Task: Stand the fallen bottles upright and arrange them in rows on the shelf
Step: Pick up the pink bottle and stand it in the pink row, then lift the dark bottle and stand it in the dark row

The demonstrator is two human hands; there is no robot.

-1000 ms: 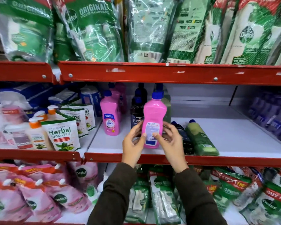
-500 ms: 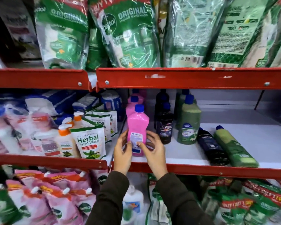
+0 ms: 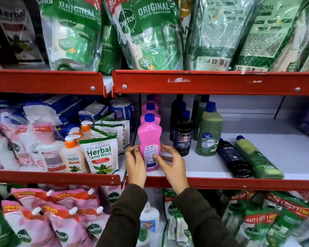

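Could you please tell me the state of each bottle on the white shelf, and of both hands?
Front pink bottle: upright, at the shelf's front edge.
Black Bactin bottle: upright.
Green Bactin bottle: upright.
Fallen black bottle: lying on its side.
Fallen green bottle: lying on its side.
Left hand: open, beside the pink bottle.
Right hand: open, thumb on the label.

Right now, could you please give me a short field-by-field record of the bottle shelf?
front pink bottle: upright at shelf front, heading the pink row
left hand: fingers loose beside it
right hand: thumb touching its label
standing: black bottle, green bottle
still fallen: black bottle lying flat, green bottle lying flat
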